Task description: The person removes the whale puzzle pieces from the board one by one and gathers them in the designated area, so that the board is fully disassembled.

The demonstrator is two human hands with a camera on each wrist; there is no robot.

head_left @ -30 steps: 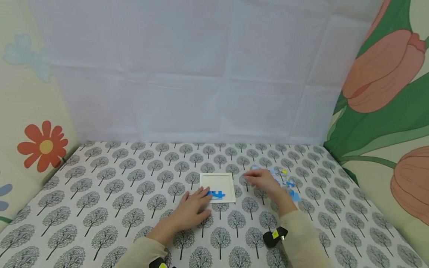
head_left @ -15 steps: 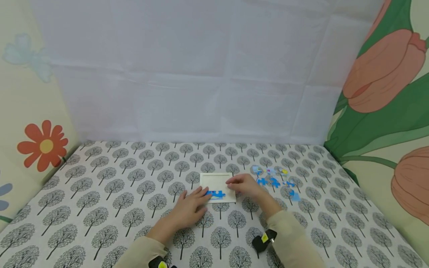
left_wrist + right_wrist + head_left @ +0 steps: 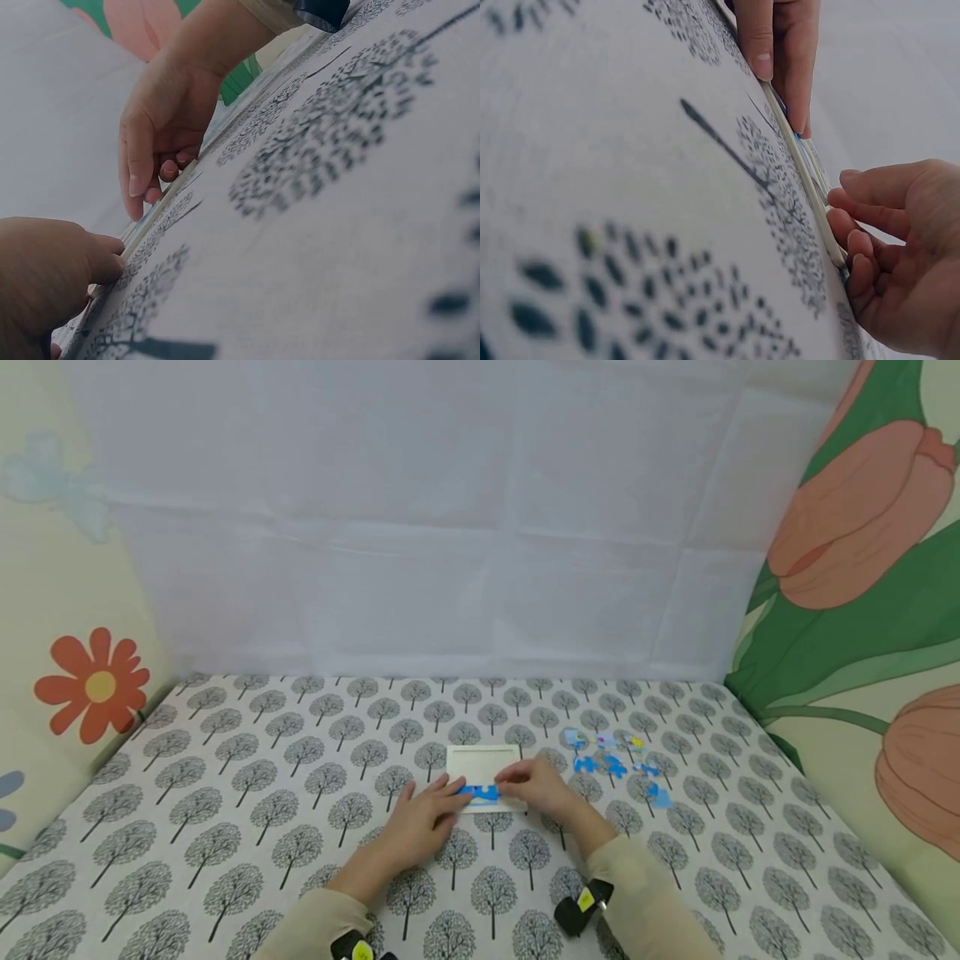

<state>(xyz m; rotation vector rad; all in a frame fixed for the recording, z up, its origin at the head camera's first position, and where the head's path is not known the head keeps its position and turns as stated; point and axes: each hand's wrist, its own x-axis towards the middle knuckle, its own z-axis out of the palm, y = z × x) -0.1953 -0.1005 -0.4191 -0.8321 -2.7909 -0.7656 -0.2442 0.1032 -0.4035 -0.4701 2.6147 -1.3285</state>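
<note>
A white square puzzle tray (image 3: 487, 760) lies on the table with a strip of blue jigsaw pieces (image 3: 483, 793) along its near side. My left hand (image 3: 423, 820) rests over the tray's near left corner, fingers extended and fingertips against the frame and the strip's left end. At the strip's right end, my right hand (image 3: 536, 785) has thumb and forefinger together in a pinch on a jigsaw piece, which the fingers mostly hide. In the right wrist view, the right hand's other fingers curl beside the tray edge (image 3: 810, 180).
Several loose jigsaw pieces (image 3: 615, 767), blue with some yellow and pink, lie to the right of the tray. A tree-print cloth (image 3: 247, 810) covers the table. A white curtain (image 3: 420, 527) hangs at the back, with flower-patterned panels at both sides.
My right hand has moved left, from beside the loose pieces to over the tray's right part, and down to the strip's right end. The left hand stays nearly still.
</note>
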